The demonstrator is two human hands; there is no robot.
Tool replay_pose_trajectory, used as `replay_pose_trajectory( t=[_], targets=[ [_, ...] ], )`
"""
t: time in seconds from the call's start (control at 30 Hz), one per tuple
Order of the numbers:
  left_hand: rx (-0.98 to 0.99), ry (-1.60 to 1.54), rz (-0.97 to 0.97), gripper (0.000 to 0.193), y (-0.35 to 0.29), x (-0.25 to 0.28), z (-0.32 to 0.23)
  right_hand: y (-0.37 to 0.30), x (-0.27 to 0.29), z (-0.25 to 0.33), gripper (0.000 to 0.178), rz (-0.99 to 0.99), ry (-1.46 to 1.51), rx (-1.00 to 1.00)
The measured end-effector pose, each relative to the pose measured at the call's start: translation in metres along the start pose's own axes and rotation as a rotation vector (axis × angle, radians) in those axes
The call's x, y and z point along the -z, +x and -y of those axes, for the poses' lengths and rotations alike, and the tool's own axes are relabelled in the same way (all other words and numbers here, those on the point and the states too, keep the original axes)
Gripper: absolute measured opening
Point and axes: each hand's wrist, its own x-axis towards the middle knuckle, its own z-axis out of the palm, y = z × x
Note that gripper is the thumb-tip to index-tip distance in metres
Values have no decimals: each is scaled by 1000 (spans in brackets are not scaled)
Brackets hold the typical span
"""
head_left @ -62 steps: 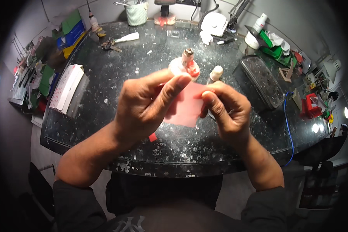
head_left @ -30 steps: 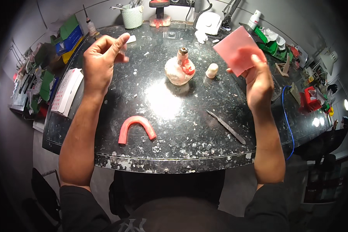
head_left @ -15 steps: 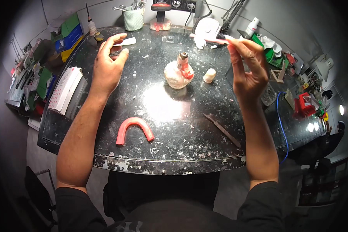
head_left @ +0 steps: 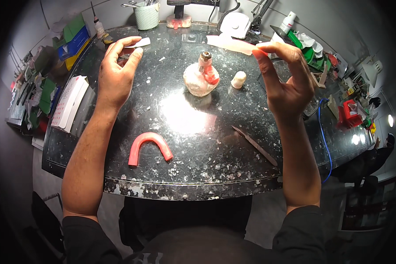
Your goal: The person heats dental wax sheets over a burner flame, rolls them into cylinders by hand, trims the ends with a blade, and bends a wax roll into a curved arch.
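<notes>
My right hand is raised over the bench's right side, pinching the end of a thin, pale pink sheet between thumb and fingertips. The sheet stretches leftward with its flat face showing. At the far left my left hand is raised with curved fingers, thumb and forefinger apart. A white flat piece shows past its fingertips; whether they touch it I cannot tell. Between my hands stands a round spirit burner with red smears and a dark top, its pale cap beside it.
Near the front lie a red-pink U-shaped roll and a slim knife-like tool. A white box sits left. At the back are a mint tool cup and a white round device. A blue cable hangs right.
The pink sheet has turned from nearly edge-on to showing its broad face. My right hand has rolled and shifted slightly right; the gap between my left thumb and forefinger has narrowed.
</notes>
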Motion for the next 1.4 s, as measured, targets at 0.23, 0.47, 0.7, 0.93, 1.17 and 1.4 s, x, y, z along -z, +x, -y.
replay_pose_trajectory(
  t=[0.23,0.47,0.7,0.93,1.17,1.4],
  targets=[
    [1,6,49,28,-6,-5,-1,-3,-3,-1,16,24,17,-20],
    [-31,-22,35,26,-5,-5,-1,-5,-4,-2,15,32,15,-35],
    [-66,-38,29,25,-5,-7,2,-8,-8,-3,15,31,17,-80],
    [-60,-23,26,25,-4,-6,1,-12,-11,-7,15,45,19,-94],
    [-60,-28,17,24,-4,-6,1,-15,-11,-9,15,69,0,-150],
    [-72,-17,12,24,-4,-5,2,-20,-14,-13,14,90,-23,-161]
  ],
)
